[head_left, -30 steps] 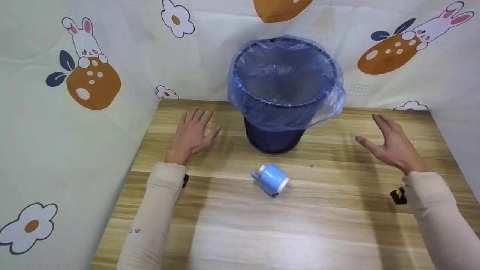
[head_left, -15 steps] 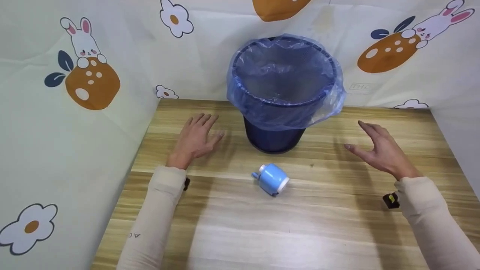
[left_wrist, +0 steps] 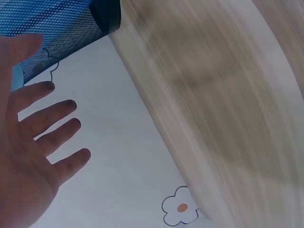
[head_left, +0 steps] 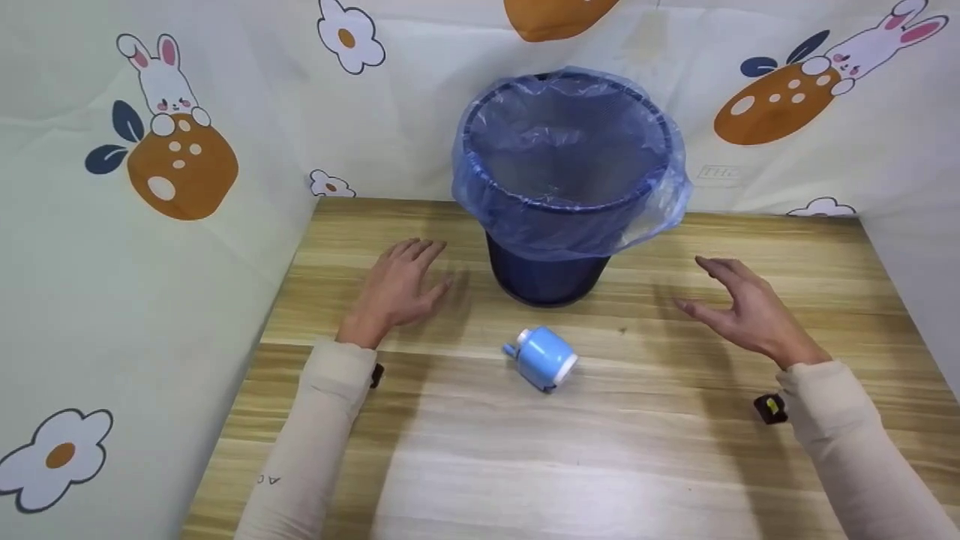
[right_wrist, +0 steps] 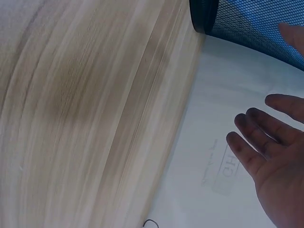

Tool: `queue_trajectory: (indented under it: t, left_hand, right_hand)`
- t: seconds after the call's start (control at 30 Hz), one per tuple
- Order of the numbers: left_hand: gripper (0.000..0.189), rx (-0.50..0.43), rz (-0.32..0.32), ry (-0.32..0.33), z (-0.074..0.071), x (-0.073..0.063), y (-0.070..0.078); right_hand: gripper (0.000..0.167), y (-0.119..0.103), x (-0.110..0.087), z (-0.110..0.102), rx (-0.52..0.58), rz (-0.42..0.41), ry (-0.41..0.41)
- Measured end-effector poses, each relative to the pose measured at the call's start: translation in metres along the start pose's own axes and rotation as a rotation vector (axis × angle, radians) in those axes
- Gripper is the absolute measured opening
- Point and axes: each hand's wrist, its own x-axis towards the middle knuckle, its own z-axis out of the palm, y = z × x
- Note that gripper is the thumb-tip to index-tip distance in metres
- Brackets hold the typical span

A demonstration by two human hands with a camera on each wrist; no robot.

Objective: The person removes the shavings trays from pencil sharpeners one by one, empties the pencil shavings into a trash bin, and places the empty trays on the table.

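A dark blue mesh trash can [head_left: 547, 281] stands upright at the back of the wooden table, lined with a translucent blue plastic bag [head_left: 555, 232] folded out over its rim. In front of it lies a small blue roll-shaped object [head_left: 546, 356] with white ends and a blue tab on its left. My left hand [head_left: 397, 289] hovers left of the can, fingers spread, holding nothing. Over on the right, my right hand [head_left: 750, 311] is held with thumb and fingers apart, also holding nothing. Both wrist views show an opened palm beside the mesh wall [right_wrist: 261, 28].
The wooden table [head_left: 510, 465] meets a back wall [head_left: 405, 112] and side walls covered in pale sheeting with rabbit, orange and flower prints. The can stands close to the back wall. Beige sleeves [head_left: 307, 442] cover both forearms.
Both hands have moved inward and slightly toward me, the right one farther. The trash can and the small blue object have stayed in place.
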Motion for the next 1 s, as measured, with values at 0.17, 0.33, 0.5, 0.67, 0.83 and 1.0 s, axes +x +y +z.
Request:
queue_trajectory:
  t: [0.17,0.33,0.5,0.67,0.83,1.0]
  left_hand:
    - [0.062,0.000,0.046,0.001,0.001,-0.001,0.006]
    - [0.060,-0.034,0.098,-0.034,0.001,-0.001,0.014]
    - [0.058,-0.097,0.144,-0.054,0.005,-0.001,0.018]
    - [0.057,-0.128,0.176,-0.067,0.007,-0.002,0.023]
    - [0.058,-0.141,0.196,-0.124,0.008,-0.003,0.032]
    - [0.058,-0.154,0.213,-0.170,0.012,-0.003,0.040]
  right_hand:
    - [0.072,-0.002,0.000,0.004,0.002,-0.019,-0.013]
    - [0.069,-0.005,0.000,0.007,0.010,-0.045,-0.005]
    - [0.062,-0.005,0.000,0.011,0.019,-0.065,0.005]
    - [0.055,-0.004,0.001,0.015,0.034,-0.086,0.010]
    - [0.049,-0.005,0.002,0.019,0.061,-0.107,0.013]
    - [0.045,-0.007,0.003,0.023,0.073,-0.104,-0.007]
